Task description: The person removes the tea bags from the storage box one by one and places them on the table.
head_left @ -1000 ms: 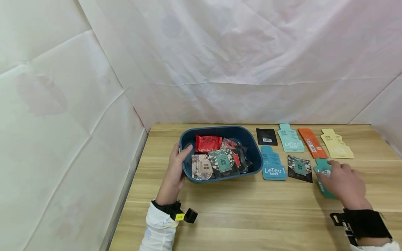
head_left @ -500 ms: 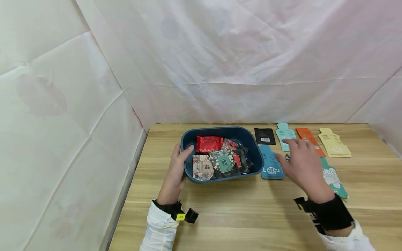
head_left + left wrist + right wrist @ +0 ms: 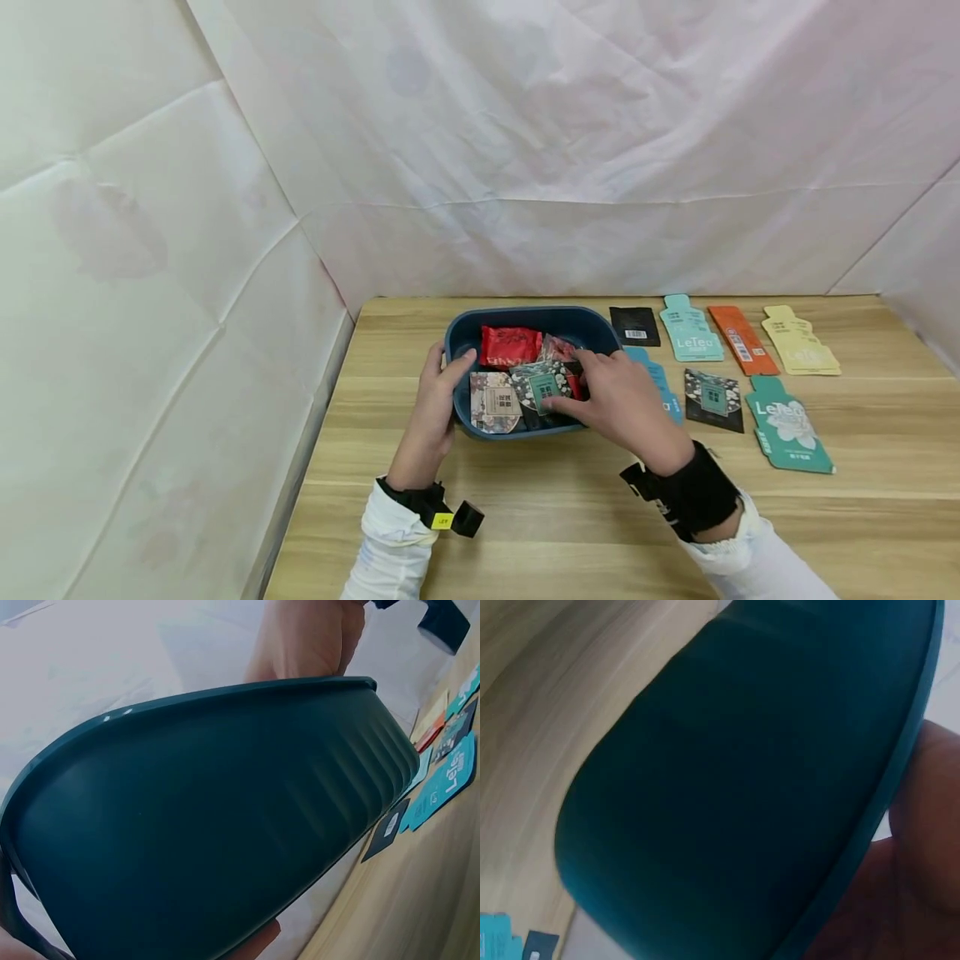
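Dark blue rectangular plastic bin with rounded corners (image 3: 573, 323) sits in my left hand (image 3: 433, 398), by the far edge of the wood-grain bench (image 3: 517, 508) and nearer its far left corner than its far right one; I cannot tell whether its base touches the wood. I grip its left end, thumb over the rim and fingers outside.

My right hand (image 3: 630, 400) reaches over the bin's right end, thumb and forefinger apart, the thumb tip at the green label of a black-and-white floral square packet (image 3: 538, 390). The other fingertips are hidden, so I cannot tell whether they hold anything. Just left of that packet lies a beige floral square packet (image 3: 495, 403), and behind them a shiny red wrapped packet (image 3: 510, 347).

Right of the bin, along the bench's far edge, lie a small black square sachet (image 3: 635, 326), a pale aqua bottle-shaped card packet (image 3: 691, 332), an orange oblong packet (image 3: 742, 340) and a yellow bottle-shaped one (image 3: 800, 342). Nearer me are a blue packet (image 3: 670, 402) partly behind my right hand, a black floral square with a green label (image 3: 713, 400), and a teal bottle-shaped packet with a white flower (image 3: 789, 427).
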{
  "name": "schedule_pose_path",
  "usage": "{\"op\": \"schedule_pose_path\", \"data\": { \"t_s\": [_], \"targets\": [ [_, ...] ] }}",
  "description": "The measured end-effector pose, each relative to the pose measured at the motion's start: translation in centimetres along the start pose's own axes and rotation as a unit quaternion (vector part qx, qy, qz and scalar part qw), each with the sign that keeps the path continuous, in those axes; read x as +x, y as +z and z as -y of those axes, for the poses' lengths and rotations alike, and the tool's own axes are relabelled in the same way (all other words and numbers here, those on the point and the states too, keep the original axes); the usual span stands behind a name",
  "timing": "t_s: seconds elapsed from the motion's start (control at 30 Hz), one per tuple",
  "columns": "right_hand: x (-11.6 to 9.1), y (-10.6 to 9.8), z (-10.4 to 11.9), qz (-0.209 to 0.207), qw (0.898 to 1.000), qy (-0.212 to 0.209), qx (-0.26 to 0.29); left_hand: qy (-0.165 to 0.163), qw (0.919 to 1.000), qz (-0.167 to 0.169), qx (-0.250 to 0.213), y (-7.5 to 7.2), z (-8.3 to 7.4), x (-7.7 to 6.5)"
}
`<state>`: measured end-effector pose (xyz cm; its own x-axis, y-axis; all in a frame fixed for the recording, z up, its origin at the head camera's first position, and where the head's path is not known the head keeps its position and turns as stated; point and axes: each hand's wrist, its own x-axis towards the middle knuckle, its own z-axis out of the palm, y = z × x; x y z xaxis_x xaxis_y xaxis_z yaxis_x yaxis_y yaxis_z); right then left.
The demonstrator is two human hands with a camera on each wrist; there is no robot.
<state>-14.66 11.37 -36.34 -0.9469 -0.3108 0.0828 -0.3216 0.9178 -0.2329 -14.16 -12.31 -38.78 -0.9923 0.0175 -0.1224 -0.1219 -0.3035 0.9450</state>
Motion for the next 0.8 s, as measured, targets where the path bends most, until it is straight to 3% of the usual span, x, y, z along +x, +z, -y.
{"op": "schedule_pose_path", "data": {
  "t_s": [0.1, 0.33, 0.5, 0.8],
  "targets": [
    [0.3, 0.4, 0.2, 0.009, 1.000, -0.004, 0.009, -0.006, 0.9999, -0.005, 0.009, 0.1, 0.2, 0.1],
    [0.3, 0.9, 0.8, 0.030, 0.993, 0.008, 0.111, -0.019, 0.9997, -0.002, 0.017, 0.2, 0.3, 0.2],
    [0.3, 1.1, 1.1, 0.050, 0.988, 0.021, 0.145, -0.023, 0.9994, -0.004, 0.025, 0.2, 0.4, 0.3],
    [-0.1, 0.8, 1.0, -0.006, 0.977, -0.007, 0.213, -0.023, 0.9997, -0.001, 0.003, 0.2, 0.4, 0.3]
  ]
}}
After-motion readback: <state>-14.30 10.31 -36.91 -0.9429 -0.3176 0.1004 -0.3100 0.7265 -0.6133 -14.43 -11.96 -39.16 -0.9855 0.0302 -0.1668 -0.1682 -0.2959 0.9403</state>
